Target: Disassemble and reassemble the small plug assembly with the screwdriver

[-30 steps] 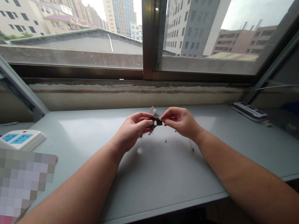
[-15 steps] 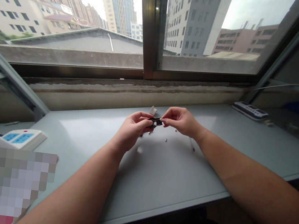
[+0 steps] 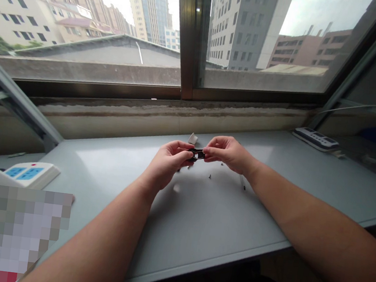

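Above the grey table, a small black part with an opening in it is held between my two hands. My left hand is closed on its left end, thumb on top and fingers beneath. On its right end, the thumb and fingers of my right hand are pinched together. What kind of part it is, I cannot make out. Just behind it stands a small white piece. Beneath my hands lie tiny metal bits, one of them a small screw-like piece. A thin screwdriver-like tool lies below my right wrist.
At the left is a white power strip with blue socket faces, with a blurred-out patch in front of it. A white and dark power strip sits at the back right. A window and its ledge border the table's far side.
My right fingers have shifted slightly and now sit closer around the right end of the black part. The left hand keeps its hold, almost unmoved.
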Available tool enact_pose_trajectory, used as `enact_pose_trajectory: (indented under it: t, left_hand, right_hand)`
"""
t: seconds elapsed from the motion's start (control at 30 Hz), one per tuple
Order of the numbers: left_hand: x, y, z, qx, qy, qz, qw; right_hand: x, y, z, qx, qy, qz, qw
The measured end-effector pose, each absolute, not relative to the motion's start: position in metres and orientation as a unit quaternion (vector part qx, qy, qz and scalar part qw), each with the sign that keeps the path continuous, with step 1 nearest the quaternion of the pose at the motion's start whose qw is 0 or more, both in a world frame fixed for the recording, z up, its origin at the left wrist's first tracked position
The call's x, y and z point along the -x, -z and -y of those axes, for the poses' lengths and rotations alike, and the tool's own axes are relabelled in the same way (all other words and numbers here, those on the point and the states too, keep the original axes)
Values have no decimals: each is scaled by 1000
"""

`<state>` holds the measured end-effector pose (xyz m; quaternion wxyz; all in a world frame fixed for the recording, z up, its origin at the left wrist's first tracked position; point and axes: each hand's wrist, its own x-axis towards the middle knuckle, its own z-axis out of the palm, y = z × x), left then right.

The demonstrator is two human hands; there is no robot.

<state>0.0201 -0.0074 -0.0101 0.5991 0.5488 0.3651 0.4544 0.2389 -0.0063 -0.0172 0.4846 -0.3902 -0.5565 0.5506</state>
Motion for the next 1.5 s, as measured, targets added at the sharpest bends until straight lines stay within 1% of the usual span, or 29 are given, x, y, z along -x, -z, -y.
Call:
enact_pose_trajectory:
  t: [0.2,0.3,0.37,0.43,0.5,0.57,0.67,0.73,0.8,0.93,1.03,1.1,1.2,1.27,1.37,1.5]
  left_hand:
    - [-19,5,10,-557,-454,-352,600]
    - [-19,2,10,-545,-458,-366,600]
    - [-18,0,8,-526,-468,-385,596]
    - [-16,-1,6,-501,-494,-403,585]
    - [-14,-2,4,-474,-531,-415,567]
    - [-11,-3,1,-456,-560,-420,550]
    - [-9,-2,-1,-452,-576,-420,536]
    - [-10,-2,-1,-455,-574,-418,537]
    - [-11,-1,-1,-457,-570,-415,542]
    - [-12,-1,1,-457,-558,-414,555]
    - [-12,-1,2,-463,-550,-412,560]
    - [-12,0,2,-473,-543,-410,560]
    - [-11,3,2,-495,-523,-405,563]
    - [-11,5,2,-511,-510,-399,566]
    - [-12,7,2,-524,-498,-385,574]
    - [-13,6,4,-528,-492,-372,584]
  right_hand:
    - [-230,14,9,343,-541,562,523]
    - [-226,12,10,357,-521,565,531]
    - [-226,13,9,393,-488,567,535]
    - [-228,15,7,453,-406,594,527]
    - [-230,17,6,506,-280,666,472]
    - [-229,19,7,504,-175,756,379]
    - [-219,23,12,434,-104,854,267]
    - [-211,24,15,411,-76,881,219]
    - [-205,24,16,412,-64,889,191]
    - [-205,22,16,423,-68,886,176]
    - [-214,20,17,401,-94,887,210]
    - [-221,19,17,399,-170,859,272]
    - [-232,16,16,393,-337,770,374]
    - [-237,13,15,368,-417,719,416]
    - [-237,12,13,338,-488,663,455]
    - [-229,14,13,326,-524,628,474]
